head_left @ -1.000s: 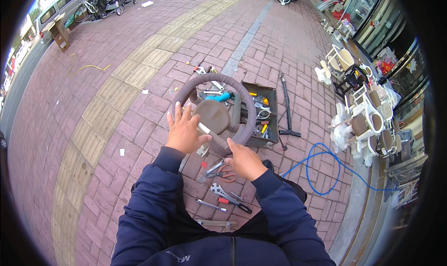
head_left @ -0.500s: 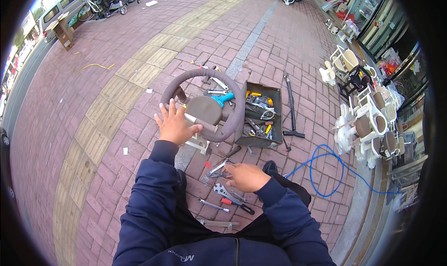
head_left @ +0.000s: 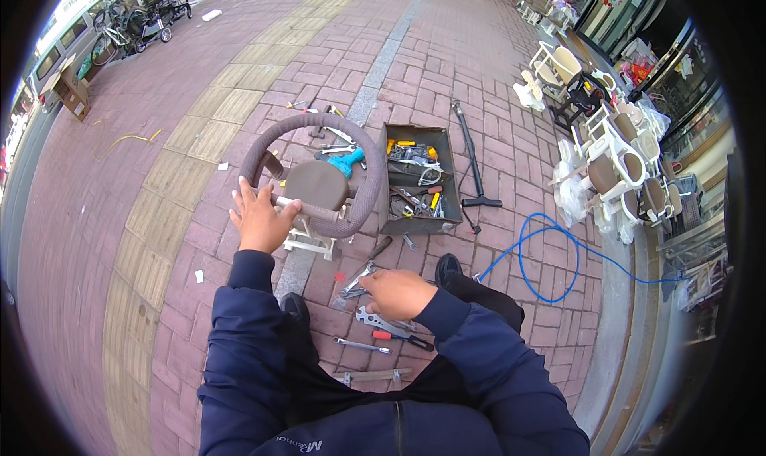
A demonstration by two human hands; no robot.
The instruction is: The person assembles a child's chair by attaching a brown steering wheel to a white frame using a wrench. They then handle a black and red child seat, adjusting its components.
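Note:
A small child's seat stands on the paving in front of me, with a brown round cushion, a pale frame and a mauve padded ring around it. My left hand rests on the ring's near left side and the bar there, fingers apart. Low over loose tools, my right hand is closed, its fingertips mostly hidden. Beside those fingertips lies a silver wrench. Just below are a flat multi-hole wrench, a red-and-black-handled tool and a thin silver wrench.
An open toolbox full of hand tools stands right of the seat, with a black floor pump beyond it. A blue hose loops across the paving. More child seats are piled at right. A teal tool lies behind the seat.
My view has turned, so the seat and toolbox appear farther left. The left hand's fingers have settled slightly on the near side of the ring. My right hand stays over the tools.

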